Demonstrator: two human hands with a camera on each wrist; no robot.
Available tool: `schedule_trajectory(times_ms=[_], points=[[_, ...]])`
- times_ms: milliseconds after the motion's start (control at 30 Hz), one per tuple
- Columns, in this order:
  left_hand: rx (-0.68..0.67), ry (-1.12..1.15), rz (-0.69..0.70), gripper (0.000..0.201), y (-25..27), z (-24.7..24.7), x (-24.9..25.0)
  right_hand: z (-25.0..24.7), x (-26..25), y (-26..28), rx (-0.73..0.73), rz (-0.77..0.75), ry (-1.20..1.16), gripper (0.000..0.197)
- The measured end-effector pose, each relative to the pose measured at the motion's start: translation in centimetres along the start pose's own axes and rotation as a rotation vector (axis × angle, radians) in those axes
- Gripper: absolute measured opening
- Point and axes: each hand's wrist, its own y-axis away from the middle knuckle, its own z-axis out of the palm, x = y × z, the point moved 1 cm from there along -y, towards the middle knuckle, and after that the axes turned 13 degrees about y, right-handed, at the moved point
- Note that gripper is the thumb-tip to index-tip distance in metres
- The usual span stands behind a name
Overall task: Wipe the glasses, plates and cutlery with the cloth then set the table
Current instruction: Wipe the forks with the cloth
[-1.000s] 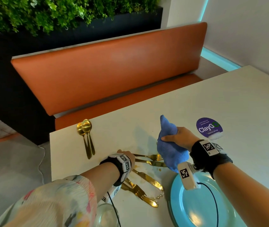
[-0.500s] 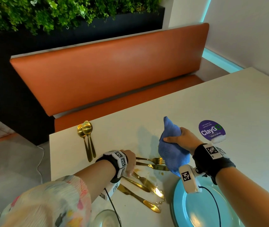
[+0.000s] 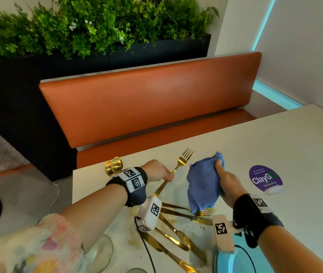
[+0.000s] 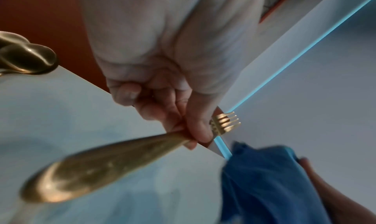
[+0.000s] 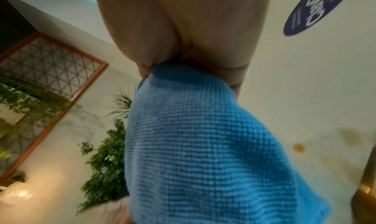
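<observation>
Now the left hand [image 3: 157,171] has a gold fork [image 3: 176,168] up off the surface [image 3: 275,150], pinched at mid-handle with the prongs pointing away toward the bench; half a second ago that hand was down among the pile. The right hand [image 3: 226,179] stays bunched around the blue cloth [image 3: 203,186], which hangs just beside the fork without touching it. So, as I judge it, the picking-up is done and the wiping of this fork comes next.

Nearest, along the near edge, sit two glasses [image 3: 99,253] at the left and a blue plate [image 3: 235,261] at the right, with the remaining knives and forks [image 3: 176,233] crossed between them on brown smears. These crowd the near side, so the fork's tail has little room to swing downward there.

Farther out, two gold spoons [image 3: 114,166] lie at the far left corner, close to the lifted wrist. A purple sticker [image 3: 265,178] lies toward the right. Beyond it the far right stretch of the surface looks open for laying places.
</observation>
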Motion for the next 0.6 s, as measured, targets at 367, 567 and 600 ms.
schedule_trajectory(times_ms=[367, 567, 600], points=[[0.078, -0.064, 0.102, 0.022, 1.8, 2.4, 3.2, 4.6, -4.7, -0.7, 0.158, -0.134, 0.206, 0.022], [0.075, 0.023, 0.031, 0.027, 2.2, 2.7, 3.0, 2.3, -7.0, -1.3, 0.409, -0.313, 0.589, 0.032], [0.083, 0.018, 0.001, 0.029, 2.0, 2.8, 2.5, 1.4, -7.3, -1.5, 0.45, -0.285, 0.516, 0.034]])
